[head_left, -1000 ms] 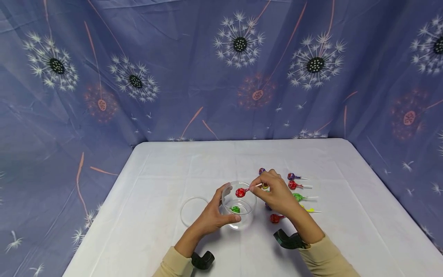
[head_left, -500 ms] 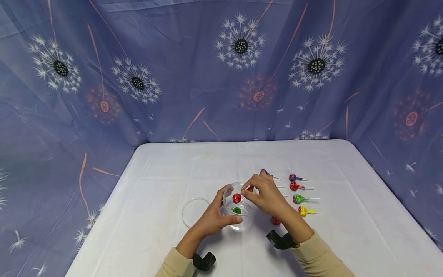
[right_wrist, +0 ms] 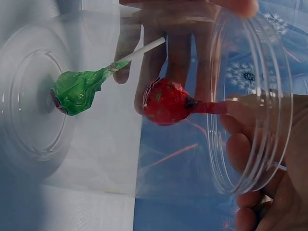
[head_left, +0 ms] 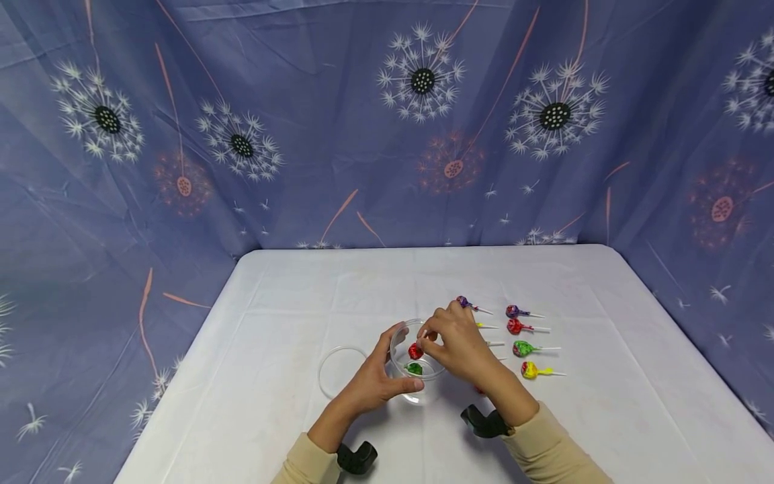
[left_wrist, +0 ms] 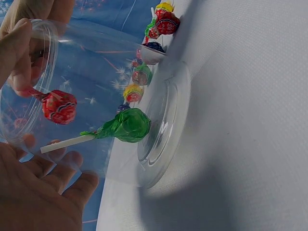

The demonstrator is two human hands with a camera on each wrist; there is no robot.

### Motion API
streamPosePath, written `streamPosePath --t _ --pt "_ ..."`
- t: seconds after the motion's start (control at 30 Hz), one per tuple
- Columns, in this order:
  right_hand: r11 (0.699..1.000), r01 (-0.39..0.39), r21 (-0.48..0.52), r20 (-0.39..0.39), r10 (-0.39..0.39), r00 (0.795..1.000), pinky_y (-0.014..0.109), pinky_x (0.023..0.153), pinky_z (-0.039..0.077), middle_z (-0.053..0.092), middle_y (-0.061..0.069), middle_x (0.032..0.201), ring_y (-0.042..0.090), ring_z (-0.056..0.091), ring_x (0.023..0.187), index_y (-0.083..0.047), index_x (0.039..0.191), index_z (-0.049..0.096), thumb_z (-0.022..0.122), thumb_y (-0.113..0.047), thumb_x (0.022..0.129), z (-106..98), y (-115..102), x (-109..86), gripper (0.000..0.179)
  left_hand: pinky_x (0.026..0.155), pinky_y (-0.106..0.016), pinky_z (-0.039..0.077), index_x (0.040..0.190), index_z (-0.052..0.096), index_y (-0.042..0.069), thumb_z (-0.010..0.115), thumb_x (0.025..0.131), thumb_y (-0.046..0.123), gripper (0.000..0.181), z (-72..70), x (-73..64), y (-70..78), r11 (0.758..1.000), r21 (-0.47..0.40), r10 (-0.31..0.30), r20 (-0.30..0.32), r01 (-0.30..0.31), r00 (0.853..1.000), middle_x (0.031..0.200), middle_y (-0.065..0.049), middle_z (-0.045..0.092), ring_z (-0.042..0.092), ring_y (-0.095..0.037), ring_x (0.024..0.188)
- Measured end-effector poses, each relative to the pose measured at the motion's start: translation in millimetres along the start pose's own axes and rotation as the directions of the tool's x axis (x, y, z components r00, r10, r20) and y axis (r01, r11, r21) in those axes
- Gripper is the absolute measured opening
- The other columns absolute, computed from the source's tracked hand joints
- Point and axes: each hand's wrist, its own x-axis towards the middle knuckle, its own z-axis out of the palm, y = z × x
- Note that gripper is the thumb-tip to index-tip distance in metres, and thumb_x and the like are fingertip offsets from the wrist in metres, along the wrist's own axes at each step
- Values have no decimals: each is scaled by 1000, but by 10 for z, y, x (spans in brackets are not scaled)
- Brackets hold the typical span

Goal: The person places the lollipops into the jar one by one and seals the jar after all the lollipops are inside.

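Note:
My left hand (head_left: 370,382) holds a clear plastic jar (head_left: 433,367) from the side, thumb at the front and fingers around the far side. A lollipop in green wrapping (left_wrist: 129,125) is inside it, head near the bottom and white stick leaning against the wall. At the jar's mouth my right hand (head_left: 457,344) pinches a red lollipop (right_wrist: 166,102) by its stick. The red head hangs inside the jar, above the green one. In the right wrist view the fingertips are right at the threaded rim.
A round clear lid (head_left: 319,372) lies left of the jar on the white table (head_left: 290,302). To the right is a column of purple (head_left: 513,311), red (head_left: 514,326), green (head_left: 521,348) and yellow (head_left: 529,370) lollipops. More lie partly hidden behind the right arm.
The right hand has moved left and down to the jar's mouth, lowering the red lollipop head inside. The left hand and jar have stayed nearly in place.

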Motion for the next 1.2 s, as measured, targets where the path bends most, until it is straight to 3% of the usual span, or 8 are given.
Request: streamPosePath --t 0.6,0.87,1.2 --pt "998 -4 -61 38 6 999 28 69 25 57 -10 71 11 38 77 -22 76 70 78 -22 73 2 -20 -10 8 114 -49 28 146 20 36 80 74 34 93 24 1 30 1000 9 2 -9 -2 1000 153 4 31 33 -24 140" --pt "999 32 -44 -8 -33 999 28 70 27 56 -6 71 12 39 77 -20 82 70 79 -23 74 -10 -2 -13 12 115 -48 27 147 21 32 80 74 35 94 23 4 27 1000 28 2 -9 -2 1000 153 2 31 32 -21 141" --pt "999 16 29 -100 -13 995 30 71 29 55 -5 72 12 41 78 -18 85 70 81 -23 72 -154 32 -33 17 114 -50 28 147 21 34 80 74 32 94 24 -4 31 1000 27 -12 -21 13 1000 153 2 32 32 -24 140"
